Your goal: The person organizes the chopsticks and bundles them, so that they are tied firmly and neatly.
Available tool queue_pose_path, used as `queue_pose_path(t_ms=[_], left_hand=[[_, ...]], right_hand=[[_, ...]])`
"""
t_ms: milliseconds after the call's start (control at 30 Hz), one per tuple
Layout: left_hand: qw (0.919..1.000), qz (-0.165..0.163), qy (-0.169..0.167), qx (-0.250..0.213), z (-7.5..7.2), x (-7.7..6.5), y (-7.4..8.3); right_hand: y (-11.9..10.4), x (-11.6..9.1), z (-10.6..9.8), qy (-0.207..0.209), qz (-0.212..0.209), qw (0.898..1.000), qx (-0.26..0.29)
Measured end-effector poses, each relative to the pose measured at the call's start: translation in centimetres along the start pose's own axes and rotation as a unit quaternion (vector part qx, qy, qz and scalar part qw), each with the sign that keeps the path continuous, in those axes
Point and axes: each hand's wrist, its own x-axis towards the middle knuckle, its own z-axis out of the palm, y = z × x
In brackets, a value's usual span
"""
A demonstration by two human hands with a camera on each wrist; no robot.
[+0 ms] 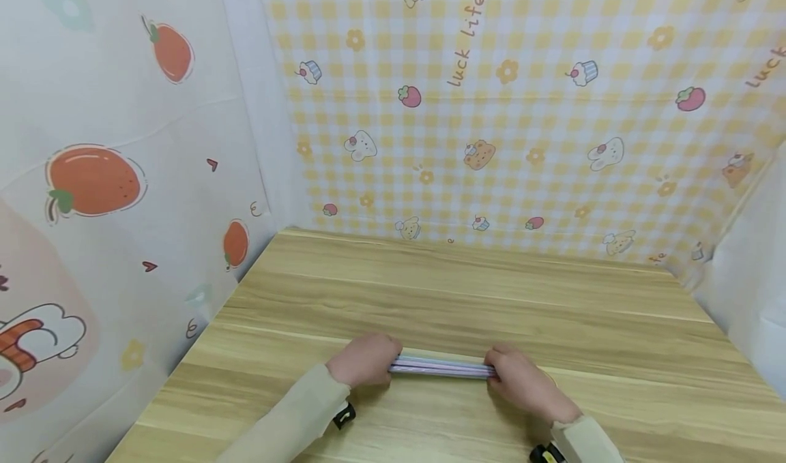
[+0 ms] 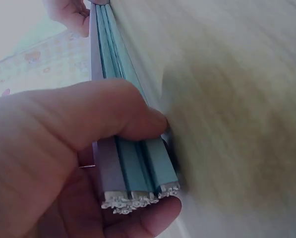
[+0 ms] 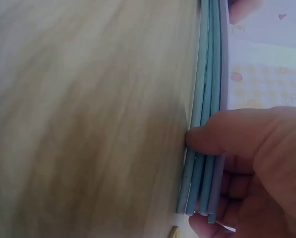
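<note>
Sticks (image 1: 441, 367), wood-grain table (image 1: 467, 299), patterned walls (image 1: 540, 118)

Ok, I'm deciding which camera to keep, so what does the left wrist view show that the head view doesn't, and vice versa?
Only the left wrist view: the rough, whitish ends of the bundled sticks.
Only the head view: pale sleeves and black wrist pieces.
Both: the left grip and right grip holding the sticks, the wooden tabletop, the checked backdrop.
</note>
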Motion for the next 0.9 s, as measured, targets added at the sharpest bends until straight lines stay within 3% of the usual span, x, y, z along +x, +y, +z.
queue_pose_path(t_ms=[133, 333, 500, 600, 733, 900], left_hand=[[0.9998, 0.003, -0.014, 0.011, -0.3, 0.0, 0.0], [0.9998, -0.002, -0.02, -0.002, -0.8, 0.0, 0.1], [1.0, -0.001, 0.0, -0.008, -0.9, 0.1, 0.1], [0.9999, 0.0, 0.014, 0.01, -0.6, 0.2, 0.1], [0.9983, 0.003, 0.04, 0.042, -0.1, 0.4, 0.0], [0.9961, 0.014, 0.064, 0.058, 0.0, 0.6, 0.1]], right_hand=[[-0.1, 0.0, -0.1, -0.006, -0.007, 1.0, -0.023], [-0.5, -0.3, -0.7, -0.016, -0.005, 1.0, -0.014], [-0.5, -0.4, -1.3, -0.011, -0.003, 0.999, 0.03], [-0.5, -0.4, -1.3, -0.013, 0.004, 0.999, 0.05], [-0.5, -0.3, -1.0, -0.01, 0.008, 0.998, 0.057], [-0.9, -0.2, -0.9, -0.003, 0.043, 0.998, 0.049]])
